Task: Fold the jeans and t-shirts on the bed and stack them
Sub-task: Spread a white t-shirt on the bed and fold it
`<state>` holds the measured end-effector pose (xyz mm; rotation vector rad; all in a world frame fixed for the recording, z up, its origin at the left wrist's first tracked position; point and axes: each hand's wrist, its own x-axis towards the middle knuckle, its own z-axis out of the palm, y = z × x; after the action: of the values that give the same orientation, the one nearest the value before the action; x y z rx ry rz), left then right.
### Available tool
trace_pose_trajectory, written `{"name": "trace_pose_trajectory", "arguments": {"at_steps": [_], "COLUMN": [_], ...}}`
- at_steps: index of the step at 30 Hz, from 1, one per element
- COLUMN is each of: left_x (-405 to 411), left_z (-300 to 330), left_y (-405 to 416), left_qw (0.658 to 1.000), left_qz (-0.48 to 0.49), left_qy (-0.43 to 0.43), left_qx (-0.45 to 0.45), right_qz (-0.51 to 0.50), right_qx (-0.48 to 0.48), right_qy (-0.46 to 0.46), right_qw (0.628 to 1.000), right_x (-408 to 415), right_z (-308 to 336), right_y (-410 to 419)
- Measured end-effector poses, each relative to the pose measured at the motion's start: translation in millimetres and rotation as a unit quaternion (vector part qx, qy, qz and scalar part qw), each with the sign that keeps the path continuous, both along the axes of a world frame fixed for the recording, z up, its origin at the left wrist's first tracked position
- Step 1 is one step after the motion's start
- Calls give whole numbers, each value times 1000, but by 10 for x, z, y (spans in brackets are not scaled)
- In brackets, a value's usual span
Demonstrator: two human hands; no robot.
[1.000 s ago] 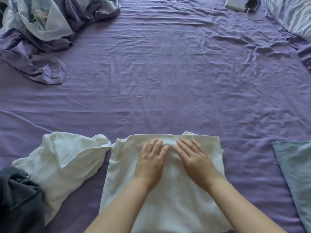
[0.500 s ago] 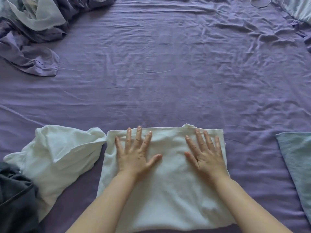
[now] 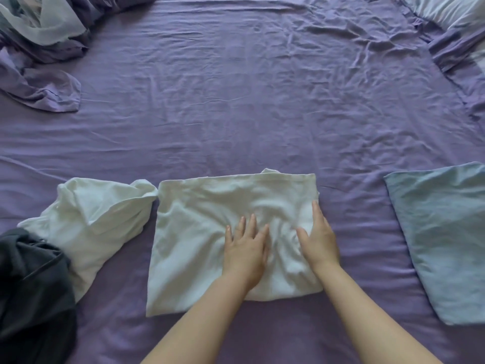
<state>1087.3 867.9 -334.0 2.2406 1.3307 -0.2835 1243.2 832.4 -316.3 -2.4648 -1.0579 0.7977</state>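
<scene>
Left hand point(image 3: 245, 254): laid flat, palm down, fingers spread and extended on the right half of the folded white t-shirt point(image 3: 210, 232); nothing is gripped.
Right hand point(image 3: 319, 239): also flat and open, set along the shirt's right edge, fingers straight; nothing is held.
Folded white t-shirt: found at the near middle of the bed point(image 3: 249, 114), folded to a rough rectangle; soft creases are gathered between the two hands.
Handling: the shirt is judged light, limp and thin, likely to slump if lifted by one point; it would best be taken by two corners or the folded edge, or slid onto flat palms.
Dark garment point(image 3: 34, 292): heaped at the near left; a heavier, matte, dark grey cloth, whether jeans cannot be told.
Crumpled white garment point(image 3: 99, 216): unfolded, bunched just left of the folded shirt, its tip touching it.
Pale blue folded piece point(image 3: 443, 237): lying flat, well apart to the right; smooth, fine weave.
Bed: covered in a purple, finely wrinkled sheet.
Bedding heap point(image 3: 44, 48): purple and pale cloth bundled at the far left.
Pillow point(image 3: 451, 9): pale, at the far right corner.
</scene>
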Motion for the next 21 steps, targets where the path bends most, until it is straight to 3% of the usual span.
{"name": "trace_pose_trajectory", "arguments": {"at_steps": [3, 6, 9, 12, 16, 18, 21], "left_x": [-33, -219, -501, -768, -1003, -1010, -884], "left_z": [207, 395, 498, 512, 389, 367, 393], "left_y": [150, 259, 304, 320, 283, 247, 104], "left_qw": [984, 921, 854, 821, 840, 882, 942], "left_qz": [105, 253, 364, 409, 390, 343, 269], "left_qy": [-138, -269, -319, -328, -299, -260, -156], "left_qx": [-49, -126, -190, -226, -231, -190, -128], "right_qz": [45, 119, 228, 327, 303, 311, 418], "right_qx": [27, 76, 89, 68, 71, 80, 46], "right_qy": [0, -33, -44, 67, 145, 72, -97], "right_qw": [999, 989, 969, 940, 939, 944, 902], "right_x": [-80, -413, -893, -1307, -1400, -1270, -1053], "right_z": [214, 416, 479, 383, 273, 202, 163], "right_y": [97, 184, 240, 298, 385, 461, 662]}}
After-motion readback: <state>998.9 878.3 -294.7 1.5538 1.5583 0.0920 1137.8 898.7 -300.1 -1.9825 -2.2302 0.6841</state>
